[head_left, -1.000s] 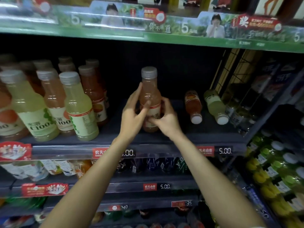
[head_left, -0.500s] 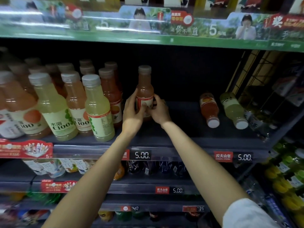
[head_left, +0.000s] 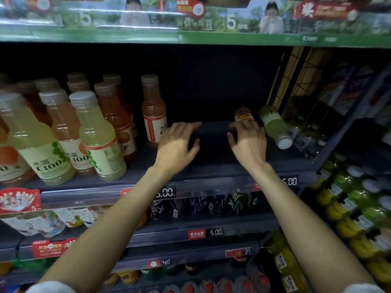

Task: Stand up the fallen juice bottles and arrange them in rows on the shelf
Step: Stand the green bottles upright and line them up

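On the dark grey shelf (head_left: pixel 211 166) two plastic juice bottles lie on their sides at the right end: an orange-pink one with an orange fruit label (head_left: pixel 243 115), and just beside it a pale green one with a white cap (head_left: pixel 273 124) pointing out toward the aisle. The right hand (head_left: pixel 248 142) reaches over the orange-pink bottle, fingers curled down on its lower part and hiding it; motion blur keeps me from telling whether they truly grip it or only touch it. The left hand (head_left: pixel 176 144) hovers over bare shelf between the fallen pair and the standing stock, fingers spread and relaxed, holding nothing.

Just left of that hand a tall pinkish-orange bottle with a white label and grey cap (head_left: pixel 153 108) stands upright by itself, apart from the rows. Further left stand rows of upright bottles: a pale yellow-green one at the front (head_left: pixel 95 136), a peach one next to it (head_left: pixel 65 132), a darker orange one behind (head_left: pixel 115 117).

Along the shelf's front edge runs a price strip (head_left: pixel 165 192) reading 5.00. Above hangs a green promotional banner (head_left: pixel 190 22). To the right, a neighbouring rack holds yellow and green bottles (head_left: pixel 349 204).
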Demonstrator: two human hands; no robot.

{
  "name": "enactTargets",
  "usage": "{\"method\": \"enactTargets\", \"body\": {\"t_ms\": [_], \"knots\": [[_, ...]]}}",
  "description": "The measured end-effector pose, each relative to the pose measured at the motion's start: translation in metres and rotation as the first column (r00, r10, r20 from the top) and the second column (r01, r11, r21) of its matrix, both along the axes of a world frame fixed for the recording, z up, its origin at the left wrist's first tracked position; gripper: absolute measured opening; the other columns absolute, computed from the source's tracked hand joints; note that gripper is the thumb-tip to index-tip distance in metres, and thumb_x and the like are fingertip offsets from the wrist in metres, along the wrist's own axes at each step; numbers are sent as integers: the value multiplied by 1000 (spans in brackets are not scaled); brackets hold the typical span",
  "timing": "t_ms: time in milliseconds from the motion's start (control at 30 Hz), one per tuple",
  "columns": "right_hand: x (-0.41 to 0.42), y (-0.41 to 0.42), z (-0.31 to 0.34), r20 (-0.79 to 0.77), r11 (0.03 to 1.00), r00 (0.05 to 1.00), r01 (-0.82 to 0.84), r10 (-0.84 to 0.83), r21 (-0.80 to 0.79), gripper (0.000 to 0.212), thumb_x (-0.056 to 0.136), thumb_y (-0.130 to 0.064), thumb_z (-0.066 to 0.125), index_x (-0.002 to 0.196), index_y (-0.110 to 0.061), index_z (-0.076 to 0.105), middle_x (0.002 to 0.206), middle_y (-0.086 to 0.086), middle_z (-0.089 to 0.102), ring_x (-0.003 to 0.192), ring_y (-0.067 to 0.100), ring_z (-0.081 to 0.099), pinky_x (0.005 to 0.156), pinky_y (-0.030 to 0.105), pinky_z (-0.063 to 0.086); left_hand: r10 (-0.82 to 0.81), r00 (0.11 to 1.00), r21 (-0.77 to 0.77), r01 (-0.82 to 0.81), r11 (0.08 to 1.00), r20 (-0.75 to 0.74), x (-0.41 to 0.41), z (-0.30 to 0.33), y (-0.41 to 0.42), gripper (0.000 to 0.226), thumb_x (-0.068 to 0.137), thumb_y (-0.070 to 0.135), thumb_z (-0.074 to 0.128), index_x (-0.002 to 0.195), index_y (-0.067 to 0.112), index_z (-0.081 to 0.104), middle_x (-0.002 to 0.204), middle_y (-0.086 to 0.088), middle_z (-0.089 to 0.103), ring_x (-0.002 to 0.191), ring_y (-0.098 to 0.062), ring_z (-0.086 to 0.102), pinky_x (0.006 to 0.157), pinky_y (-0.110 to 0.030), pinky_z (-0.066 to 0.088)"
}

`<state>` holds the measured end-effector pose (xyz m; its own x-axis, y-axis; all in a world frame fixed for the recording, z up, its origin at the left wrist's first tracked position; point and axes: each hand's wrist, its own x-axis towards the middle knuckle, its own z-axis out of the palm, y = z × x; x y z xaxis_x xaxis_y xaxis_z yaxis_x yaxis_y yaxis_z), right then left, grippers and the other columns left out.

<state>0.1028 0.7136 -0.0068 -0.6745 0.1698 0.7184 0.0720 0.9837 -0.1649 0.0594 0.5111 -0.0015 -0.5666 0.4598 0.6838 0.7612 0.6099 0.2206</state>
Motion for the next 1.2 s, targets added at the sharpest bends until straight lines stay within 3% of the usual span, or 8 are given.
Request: {"method": "enactTargets", "body": {"t_ms": [67,167,333,500,667,767,1000,1200], "knots": [[1,17,2,236,971,943,236,-236,28,54,82,-40,67,120,-4,51,116,23,53,100,40,54,79,43,44,-47,998,-137,42,990,-32,-7,1,17,49,88,36,42,129,13,55,109,-5,67,103,-29,60,85,-37,44],[-4,31,3,551,919,796,375,-252,-123,74,84,-52,61,136,-10,32,123,18,52,106,35,56,82,38,45,-75,997,-261,79,962,27,-18,0,43,53,94,38,49,143,21,39,119,1,64,108,-24,58,90,-35,39],[16,39,-5,308,918,939,249,-152,-307,47,81,-29,64,121,-10,50,96,17,67,88,36,63,66,33,45,-69,991,-339,104,935,114,-24,0,69,69,92,41,56,150,26,22,144,-2,40,128,-23,40,103,-36,34],[53,35,20,40,873,996,-55,84,-484,41,72,-20,73,111,-18,63,94,2,70,88,20,64,75,30,51,-251,942,-281,309,909,222,-30,6,68,90,83,37,71,152,29,15,156,-1,22,143,-21,19,117,-39,20],[53,10,62,-213,563,913,-385,347,-732,36,76,-11,76,106,-22,60,93,-16,64,83,-12,59,73,7,44,-291,871,-65,343,937,397,-16,12,45,91,84,41,70,151,35,10,152,0,34,134,-19,40,109,-32,33],[28,-14,75,-290,366,878,-431,380,-825,38,75,-8,77,106,-21,60,96,-3,69,89,1,64,78,17,51,-216,893,87,198,976,396,-3,7,28,89,82,45,69,150,32,13,146,-1,45,122,-21,54,98,-34,45],[-14,-67,55,12,415,848,-247,531,-876,48,78,-19,76,121,-17,56,121,4,57,103,16,56,83,27,49,166,902,293,-297,909,399,3,-6,9,81,78,56,69,138,21,27,117,1,63,97,-24,65,71,-28,41],[-34,-88,33,-48,255,836,-220,547,-942,42,80,-16,74,117,-19,54,112,4,58,104,19,58,77,32,55,70,921,396,-233,888,384,-10,-11,-18,74,80,42,74,139,24,34,135,2,49,117,-17,52,89,-33,45]]}}
